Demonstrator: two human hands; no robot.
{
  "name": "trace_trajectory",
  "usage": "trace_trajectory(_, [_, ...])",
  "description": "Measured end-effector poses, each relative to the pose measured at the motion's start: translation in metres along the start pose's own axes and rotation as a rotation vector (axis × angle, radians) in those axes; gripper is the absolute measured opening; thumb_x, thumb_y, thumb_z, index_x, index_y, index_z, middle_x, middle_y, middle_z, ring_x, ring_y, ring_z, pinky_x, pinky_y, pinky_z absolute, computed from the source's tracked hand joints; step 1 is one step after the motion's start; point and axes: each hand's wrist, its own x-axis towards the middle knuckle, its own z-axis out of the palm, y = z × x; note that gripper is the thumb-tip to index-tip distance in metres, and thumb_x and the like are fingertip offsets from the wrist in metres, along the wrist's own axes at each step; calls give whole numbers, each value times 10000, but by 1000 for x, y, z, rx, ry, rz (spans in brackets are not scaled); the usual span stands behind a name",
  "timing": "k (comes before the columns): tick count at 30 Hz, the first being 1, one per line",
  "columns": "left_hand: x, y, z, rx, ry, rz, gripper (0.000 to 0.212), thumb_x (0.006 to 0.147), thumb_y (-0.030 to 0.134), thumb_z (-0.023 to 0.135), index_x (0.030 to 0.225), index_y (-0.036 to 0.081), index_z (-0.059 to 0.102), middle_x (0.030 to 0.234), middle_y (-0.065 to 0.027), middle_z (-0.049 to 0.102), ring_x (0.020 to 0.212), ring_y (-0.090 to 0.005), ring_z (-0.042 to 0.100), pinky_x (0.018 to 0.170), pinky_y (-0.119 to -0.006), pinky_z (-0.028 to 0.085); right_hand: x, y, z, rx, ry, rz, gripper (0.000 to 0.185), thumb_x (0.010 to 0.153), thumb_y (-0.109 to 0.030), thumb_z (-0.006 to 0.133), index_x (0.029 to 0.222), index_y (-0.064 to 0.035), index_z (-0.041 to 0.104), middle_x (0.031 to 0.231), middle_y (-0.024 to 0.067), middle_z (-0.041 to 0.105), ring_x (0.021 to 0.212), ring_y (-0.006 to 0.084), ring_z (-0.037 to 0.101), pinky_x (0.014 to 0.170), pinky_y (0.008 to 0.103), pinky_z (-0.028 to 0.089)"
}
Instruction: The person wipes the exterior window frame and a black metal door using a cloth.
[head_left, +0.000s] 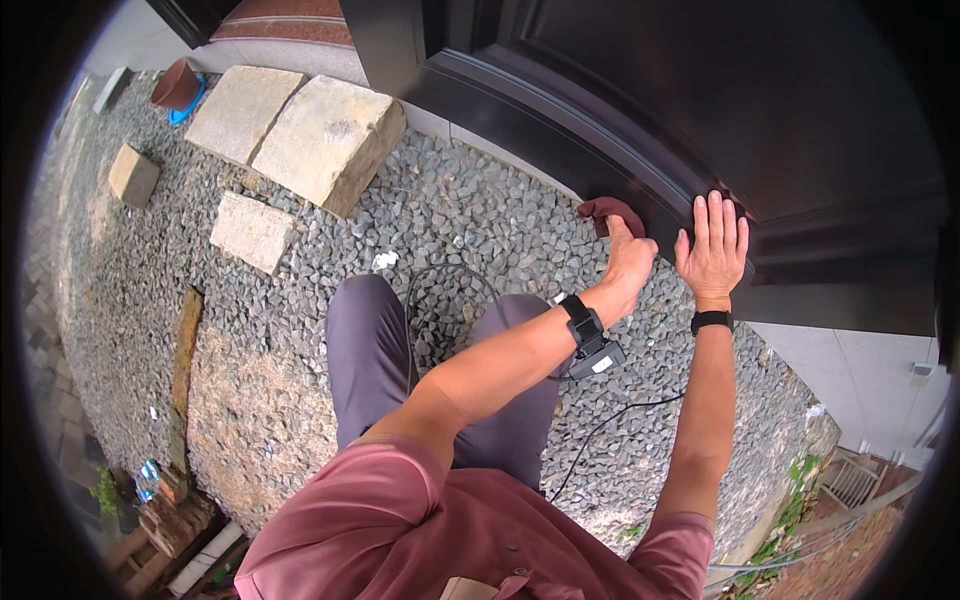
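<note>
A dark, panelled door (810, 150) fills the upper right, its lower edge just above the gravel. My left hand (628, 259) grips a maroon cloth (622, 214) against the bottom rail of this door; most of its fingers are hidden behind the thumb and the cloth. Just to the right, my right hand (712, 240) lies flat on the door's raised moulding. Its fingers point up and hold nothing. On my left wrist sits a black strap with a small black box (598, 363), while a black band (712, 322) circles my right wrist.
Grey gravel (450, 202) covers the ground under my bent knees. Stone blocks (330, 135) form a step at the upper left, near a brown pot (174, 84). A black cable (600, 429) hangs by my legs. Wood scraps (176, 517) lie lower left.
</note>
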Motion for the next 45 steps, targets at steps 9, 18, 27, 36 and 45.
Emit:
trace_trajectory(9, [13,29,-11,-43,224,110,766,844,117,574,1516,-12,229,1574,-191,269,1490,-312,243,1220,-419,191,1,-1,0,24,5,21,605,926,-328,631,1500,-165,532,1577,44,487,1448,243,451,1207,463,317])
trace_trajectory(18, [70,182,-128,141,506,739,748,1093,463,368,1621,-12,135,1719,-197,61,1591,-329,74,1273,-402,110,-1,-1,-1,23,-4,4,577,945,-311,616,1488,-132,544,1572,73,487,1448,265,449,1194,475,340])
trace_trajectory(27, [88,211,-158,322,615,806,815,1098,532,318,1617,-50,81,1693,-294,-48,1587,-382,-45,1284,-446,26,0,-1,-3,37,-1,1,586,934,-296,613,1490,-126,535,1568,85,487,1448,271,444,1216,483,310])
trace_trajectory(36, [1,1,-14,516,103,637,846,1065,439,490,1562,-110,82,1635,-389,-13,1545,-510,5,1262,-516,91,6,-5,-21,129,-79,34,610,922,-227,653,1493,-79,498,1573,128,459,1462,303,419,1223,533,291])
trace_trajectory(45, [42,172,-83,979,436,1093,717,1057,376,496,1567,-58,238,1665,-285,158,1564,-447,79,1242,-596,116,-68,-56,-86,406,-23,554,570,866,-2,680,1410,18,512,1510,231,467,1322,416,493,1104,501,399])
